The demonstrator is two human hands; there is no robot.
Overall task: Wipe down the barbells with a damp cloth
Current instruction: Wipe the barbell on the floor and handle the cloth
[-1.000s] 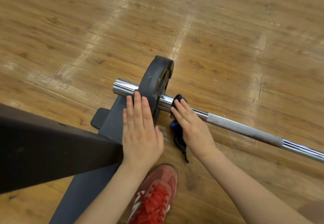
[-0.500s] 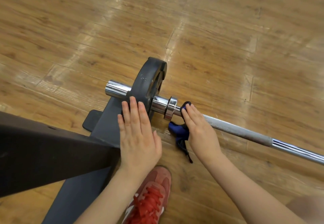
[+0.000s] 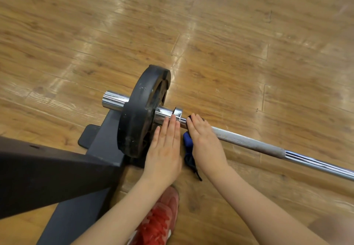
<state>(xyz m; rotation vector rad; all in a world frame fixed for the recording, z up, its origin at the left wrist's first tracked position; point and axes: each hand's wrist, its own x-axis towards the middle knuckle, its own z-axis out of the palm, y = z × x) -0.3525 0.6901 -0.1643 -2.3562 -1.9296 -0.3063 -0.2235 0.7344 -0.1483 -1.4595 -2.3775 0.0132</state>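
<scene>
A chrome barbell [image 3: 249, 142] lies low across the wooden floor, running from the centre out to the right edge. A black weight plate [image 3: 137, 114] sits on its left sleeve, with the chrome collar [image 3: 177, 113] just right of it. My right hand [image 3: 206, 140] presses a dark blue cloth [image 3: 188, 142] against the bar right beside the collar, fingers laid over it; the cloth's tail hangs down below the hand. My left hand [image 3: 165, 148] is flat with straight fingers, fingertips touching the sleeve between plate and collar.
A black steel frame [image 3: 47, 171] with a flat foot [image 3: 90, 135] fills the lower left, close under the plate. My red shoe [image 3: 157, 221] stands at the bottom centre. Wooden flooring [image 3: 210, 33] spreads all around.
My left hand has slid right off the plate's face to the sleeve near the collar. My right hand with the cloth moved a little right along the bar, uncovering the collar.
</scene>
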